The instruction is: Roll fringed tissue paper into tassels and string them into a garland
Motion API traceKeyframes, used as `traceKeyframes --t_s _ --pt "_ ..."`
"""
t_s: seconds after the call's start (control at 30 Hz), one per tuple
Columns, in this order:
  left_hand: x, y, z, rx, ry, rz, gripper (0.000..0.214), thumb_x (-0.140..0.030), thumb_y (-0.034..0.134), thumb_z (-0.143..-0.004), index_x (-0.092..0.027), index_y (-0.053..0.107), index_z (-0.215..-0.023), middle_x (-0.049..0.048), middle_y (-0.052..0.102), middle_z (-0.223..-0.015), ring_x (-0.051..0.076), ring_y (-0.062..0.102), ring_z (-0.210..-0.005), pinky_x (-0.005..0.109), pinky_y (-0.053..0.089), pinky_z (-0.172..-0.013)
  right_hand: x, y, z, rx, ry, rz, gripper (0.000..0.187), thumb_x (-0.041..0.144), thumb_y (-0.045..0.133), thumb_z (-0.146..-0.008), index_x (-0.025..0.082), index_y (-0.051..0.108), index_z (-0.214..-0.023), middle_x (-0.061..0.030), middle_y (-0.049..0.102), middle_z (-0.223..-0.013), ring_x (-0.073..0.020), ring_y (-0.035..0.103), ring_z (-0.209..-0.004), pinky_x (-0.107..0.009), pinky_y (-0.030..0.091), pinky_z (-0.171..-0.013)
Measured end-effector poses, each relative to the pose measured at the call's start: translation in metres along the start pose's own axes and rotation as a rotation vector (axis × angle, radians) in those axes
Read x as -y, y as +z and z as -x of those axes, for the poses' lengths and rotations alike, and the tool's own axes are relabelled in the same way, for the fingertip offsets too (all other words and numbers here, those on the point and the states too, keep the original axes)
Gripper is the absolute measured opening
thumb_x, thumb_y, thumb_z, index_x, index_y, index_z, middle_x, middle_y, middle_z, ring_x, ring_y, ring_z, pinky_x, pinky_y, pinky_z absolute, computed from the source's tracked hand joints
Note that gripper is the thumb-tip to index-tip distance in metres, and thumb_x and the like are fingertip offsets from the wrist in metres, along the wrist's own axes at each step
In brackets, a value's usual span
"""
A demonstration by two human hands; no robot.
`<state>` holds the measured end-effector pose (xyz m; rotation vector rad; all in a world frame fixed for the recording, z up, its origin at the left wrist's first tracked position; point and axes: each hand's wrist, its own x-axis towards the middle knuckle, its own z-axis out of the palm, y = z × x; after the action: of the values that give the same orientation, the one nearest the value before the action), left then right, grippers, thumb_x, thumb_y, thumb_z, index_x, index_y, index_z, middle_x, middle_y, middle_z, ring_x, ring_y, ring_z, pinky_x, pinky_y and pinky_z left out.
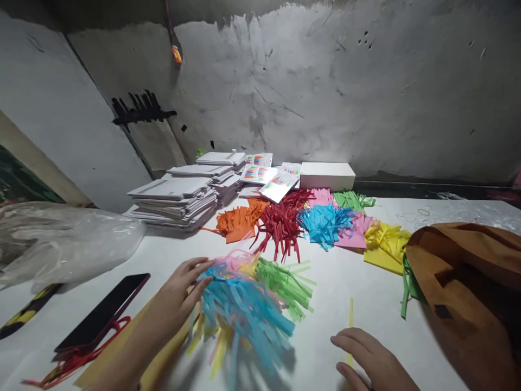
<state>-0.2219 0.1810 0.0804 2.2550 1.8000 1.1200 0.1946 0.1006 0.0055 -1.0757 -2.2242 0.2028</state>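
Note:
My left hand (179, 293) lies with fingers stretched out on a mixed bundle of fringed paper strips (240, 309), mostly blue with pink, yellow and green, which is blurred by motion. My right hand (370, 361) rests low on the white table (334, 282) with fingers extended, its fingertips on a single thin yellow paper strip (350, 312). Farther back lie piles of cut fringe paper in orange (238, 221), red (283, 222), blue (325, 222), pink (356, 231), green (352, 200) and yellow (386, 241).
Stacks of white booklets (175, 201) and a white box (328, 175) stand at the back by the wall. A dark phone (103, 312) lies at the left over red strips, near a clear plastic bag (61, 244). A brown bag (468, 288) fills the right.

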Motion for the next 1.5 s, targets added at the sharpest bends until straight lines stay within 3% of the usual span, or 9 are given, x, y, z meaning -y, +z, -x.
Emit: traceKeyframes --t_s 0.13,0.3,0.4,0.5,0.73,1.0,1.17,1.33,1.5 --pt "0.009 0.027 -0.047 0.081 0.077 -0.092 0.039 -0.042 0.047 -0.097 -0.018 0.068 -0.12 0.0143 0.068 -0.121 0.03 0.063 -0.114 0.047 0.052 -0.1 -0.03 0.012 -0.049 0.148 0.124 -0.053 0.023 0.025 0.053 -0.097 0.024 0.069 -0.113 -0.0062 0.075 -0.106 -0.0179 0.073 -0.094 -0.027 0.059 -0.083" --pt "-0.034 0.128 -0.105 0.478 0.301 -0.086 0.017 -0.018 0.058 -0.095 -0.02 0.074 -0.099 0.0071 0.073 -0.104 0.019 0.068 -0.096 0.029 0.055 -0.088 -0.083 0.052 -0.146 0.209 0.258 0.023 0.021 0.013 0.052 -0.096 0.017 0.069 -0.107 -0.0086 0.072 -0.105 -0.0201 0.069 -0.097 -0.036 0.056 -0.088" --pt "-0.036 0.186 -0.137 0.536 0.32 -0.173 0.014 -0.025 0.063 -0.096 -0.015 0.07 -0.104 0.0073 0.071 -0.107 0.021 0.068 -0.098 0.039 0.056 -0.088 -0.112 0.079 -0.205 0.174 0.362 0.107 0.029 0.025 0.061 -0.098 0.017 0.061 -0.126 -0.0093 0.063 -0.127 -0.0233 0.064 -0.112 -0.045 0.053 -0.095" --pt "-0.023 0.217 -0.156 0.541 0.315 -0.272 0.024 -0.032 0.063 -0.098 -0.015 0.065 -0.115 0.0083 0.067 -0.118 0.023 0.067 -0.103 0.045 0.057 -0.09 -0.125 0.102 -0.249 0.186 0.447 0.159 0.042 0.035 0.065 -0.097 0.02 0.055 -0.135 -0.0103 0.055 -0.138 -0.0263 0.06 -0.117 -0.049 0.053 -0.096" --pt "0.021 0.208 -0.182 0.498 0.271 -0.421 0.029 -0.033 0.063 -0.097 -0.016 0.063 -0.121 0.0099 0.063 -0.127 0.027 0.062 -0.114 0.05 0.053 -0.097 -0.142 0.125 -0.297 0.363 0.567 0.1 0.035 0.036 0.065 -0.097 0.019 0.06 -0.127 -0.0089 0.061 -0.128 -0.0235 0.064 -0.11 -0.045 0.055 -0.092" --pt "0.07 0.18 -0.189 0.441 0.202 -0.403 0.029 -0.031 0.065 -0.096 -0.017 0.063 -0.122 0.0101 0.06 -0.132 0.028 0.06 -0.118 0.052 0.051 -0.099 -0.169 0.082 -0.327 0.392 0.504 -0.273 0.033 0.037 0.063 -0.098 0.017 0.06 -0.124 -0.0073 0.065 -0.119 -0.0194 0.067 -0.097 -0.039 0.059 -0.082" --pt "0.056 0.176 -0.178 0.402 0.236 -0.365 0.022 -0.029 0.063 -0.097 -0.016 0.065 -0.115 0.0092 0.062 -0.127 0.027 0.059 -0.116 0.049 0.049 -0.099 -0.17 0.091 -0.332 0.218 0.426 -0.344 0.038 0.038 0.063 -0.098 0.018 0.057 -0.13 -0.0089 0.061 -0.127 -0.022 0.066 -0.104 -0.042 0.058 -0.086" --pt "0.029 0.191 -0.169 0.528 0.376 -0.306 0.015 -0.03 0.067 -0.092 -0.016 0.068 -0.099 0.0066 0.066 -0.11 0.025 0.06 -0.107 0.047 0.047 -0.096 -0.169 0.122 -0.3 0.237 0.339 -0.214 0.03 0.037 0.064 -0.097 0.018 0.063 -0.121 -0.0076 0.064 -0.123 -0.0216 0.065 -0.104 -0.043 0.056 -0.089" --pt "0.028 0.2 -0.164 0.514 0.348 -0.219 0.031 -0.034 0.069 -0.089 -0.017 0.065 -0.115 0.0143 0.063 -0.121 0.032 0.056 -0.114 0.049 0.041 -0.1 -0.174 0.131 -0.278 0.259 0.239 -0.162 0.032 0.036 0.065 -0.097 0.017 0.062 -0.122 -0.0083 0.063 -0.126 -0.024 0.063 -0.111 -0.047 0.053 -0.095"
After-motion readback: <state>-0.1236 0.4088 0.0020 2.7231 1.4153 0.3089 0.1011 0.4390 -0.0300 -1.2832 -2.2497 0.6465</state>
